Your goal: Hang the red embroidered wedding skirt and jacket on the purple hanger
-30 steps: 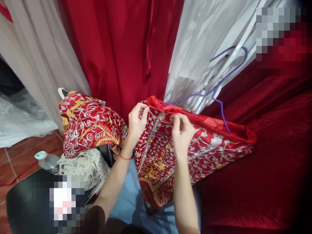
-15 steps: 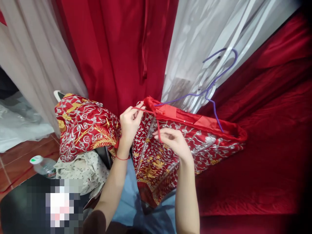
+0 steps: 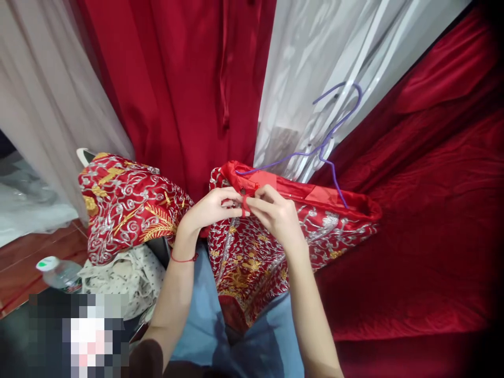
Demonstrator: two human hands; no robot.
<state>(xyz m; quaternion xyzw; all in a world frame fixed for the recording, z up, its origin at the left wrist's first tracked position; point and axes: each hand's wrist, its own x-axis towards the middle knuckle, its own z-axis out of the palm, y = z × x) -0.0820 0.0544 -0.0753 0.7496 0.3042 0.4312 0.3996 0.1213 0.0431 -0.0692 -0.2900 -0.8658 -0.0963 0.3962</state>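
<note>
A red garment (image 3: 252, 273) embroidered in silver and gold lies across my lap, its satin waist edge folded open towards the top. A purple clothes hanger (image 3: 328, 144) sits inside that edge, its hook pointing up and away. Close together in front of the edge, both hands pinch a thin red cord (image 3: 245, 205), which is bunched into a small loop between the fingertips. My left hand (image 3: 214, 207) grips it from the left, and my right hand (image 3: 275, 212) from the right. Part of the cord is hidden by the fingers.
Another embroidered red piece (image 3: 126, 210) rests at left, above a dotted white cloth (image 3: 122, 281). A clear plastic bottle (image 3: 59, 273) with a white cap stands beside it. Red fabric (image 3: 189, 89) and white sheer fabric (image 3: 303, 68) hang ahead; dark red cloth (image 3: 409, 262) covers the right side.
My hands, earlier apart with the cord stretched between them, have come together. The cord is now gathered at the fingertips. The view has shifted slightly, moving the surroundings leftward.
</note>
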